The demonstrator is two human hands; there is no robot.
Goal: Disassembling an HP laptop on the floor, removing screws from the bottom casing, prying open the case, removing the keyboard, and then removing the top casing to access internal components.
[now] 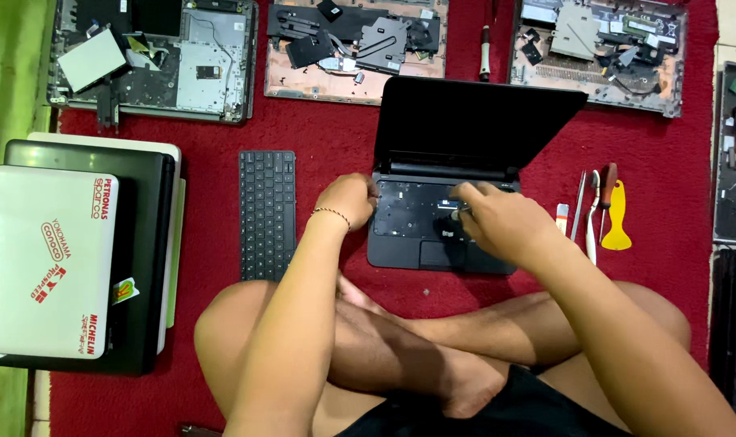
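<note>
Two bare hands work on a small black laptop [457, 190] lying open on the red mat [319, 129] at twelve o'clock from the crossed legs. Left hand [348, 198] curls closed against the laptop's nine o'clock edge. Right hand [501, 220] pinches a slim tool [453, 217] down onto the keyboardless deck. Removed keyboard [267, 213] lies at nine o'clock, hand tools [598, 212] at three o'clock.

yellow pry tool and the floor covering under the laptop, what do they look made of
The yellow pry tool looks like moulded plastic: one even, opaque colour with a flat, wide blade and a dull sheen. The red floor covering looks like carpet or felt-like fabric: matt, slightly fuzzy, with no reflections. The exact fibre cannot be told.
</note>
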